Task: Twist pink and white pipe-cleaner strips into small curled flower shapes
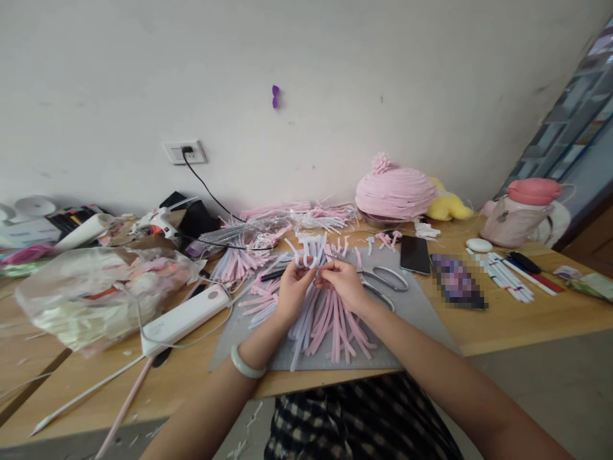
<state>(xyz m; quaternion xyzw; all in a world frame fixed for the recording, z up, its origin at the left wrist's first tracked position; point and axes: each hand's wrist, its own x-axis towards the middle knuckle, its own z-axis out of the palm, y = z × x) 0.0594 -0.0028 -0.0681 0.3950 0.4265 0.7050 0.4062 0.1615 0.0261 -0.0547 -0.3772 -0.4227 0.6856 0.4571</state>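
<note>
My left hand point(292, 291) and my right hand point(342, 282) meet above a grey mat point(421, 319) on the wooden table. Together they pinch a bundle of pink and white strips point(309, 252), whose bent ends stick up between the fingers. A loose heap of pink and white strips point(330, 326) lies on the mat just under my hands. A pale bangle point(245, 364) circles my left wrist. Scissors point(385, 281) lie on the mat right of my right hand.
A white power bank point(184, 317) with a cable lies left of the mat, beside a clear plastic bag point(100, 294). A glue gun point(160, 223), a pink wound dome point(395, 191), a phone point(414, 253), pens point(507, 275) and a pink bottle point(522, 211) sit around.
</note>
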